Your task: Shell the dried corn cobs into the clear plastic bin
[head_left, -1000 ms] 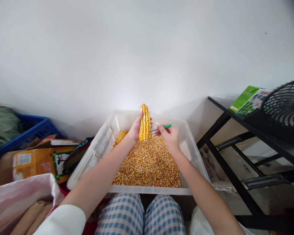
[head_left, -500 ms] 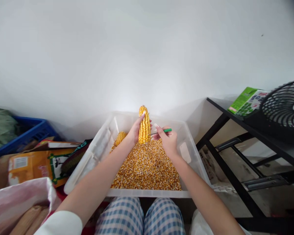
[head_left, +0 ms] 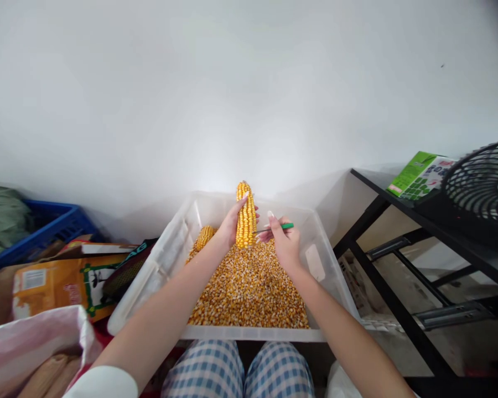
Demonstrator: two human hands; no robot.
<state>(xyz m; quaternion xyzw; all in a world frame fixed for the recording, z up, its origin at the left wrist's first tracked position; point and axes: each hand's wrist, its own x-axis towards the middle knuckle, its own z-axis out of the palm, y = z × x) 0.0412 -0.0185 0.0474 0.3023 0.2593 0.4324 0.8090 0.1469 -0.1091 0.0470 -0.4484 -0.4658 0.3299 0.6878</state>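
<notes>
My left hand (head_left: 231,221) is wrapped round a yellow corn cob (head_left: 245,216), held upright with its rows of kernels facing me. In my right hand (head_left: 285,243) is a screwdriver with a green handle (head_left: 288,225); its thin metal shaft points left and meets the lower right side of the cob. Both hands are over a clear plastic bin (head_left: 336,282) holding a thick layer of loose corn kernels (head_left: 249,293). A second corn cob (head_left: 205,236) lies on the kernels at the left, partly hidden behind my left forearm.
On the right, a black folding stand (head_left: 382,237) carries a green and white box (head_left: 419,176) and a black fan (head_left: 483,185). To the left are a blue crate (head_left: 62,221), an orange package (head_left: 53,284) and a white sack (head_left: 37,331). A white wall rises behind the bin.
The view has shifted slightly, so everything sits a little lower. My right hand has turned slightly with the screwdriver; my left hand keeps its hold on the cob.
</notes>
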